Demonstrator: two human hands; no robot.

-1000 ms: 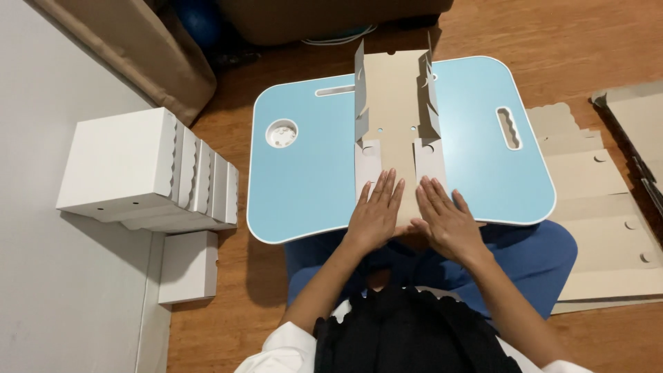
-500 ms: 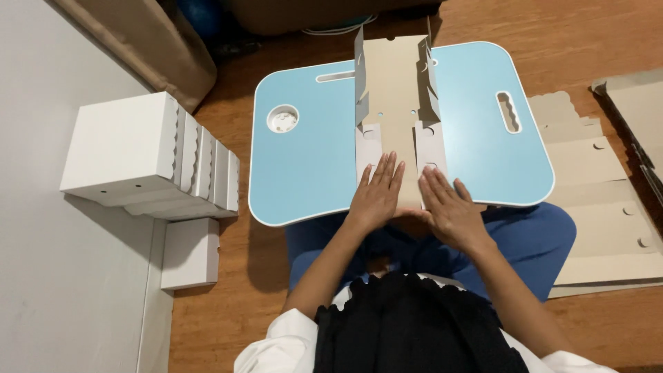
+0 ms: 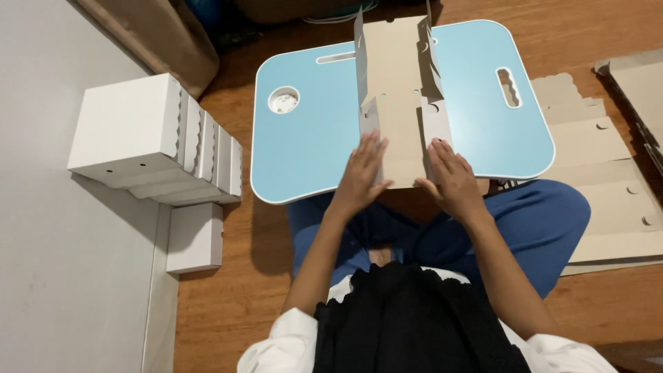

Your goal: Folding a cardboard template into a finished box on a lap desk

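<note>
A beige cardboard box blank [image 3: 392,76] lies across a light blue lap table [image 3: 311,152] that rests over my knees. Its far side walls stand upright. My left hand [image 3: 360,174] lies on the blank's near left flap, fingers along it and thumb at the near edge. The flap tilts up off the table. My right hand [image 3: 452,181] holds the near right flap the same way, thumb tucked at the edge. The table has a round cup recess [image 3: 283,100] at its left and a slot handle [image 3: 509,87] at its right.
A row of folded white boxes [image 3: 152,138] stands on the wooden floor to the left, with a small white box [image 3: 195,238] in front. Flat cardboard blanks [image 3: 594,159] are stacked to the right. A brown cushion [image 3: 155,34] lies at the top left beside a white wall.
Both hands slid forward from the blank's near middle, spread apart onto the near side flaps, and began raising them. The view shifted slightly.
</note>
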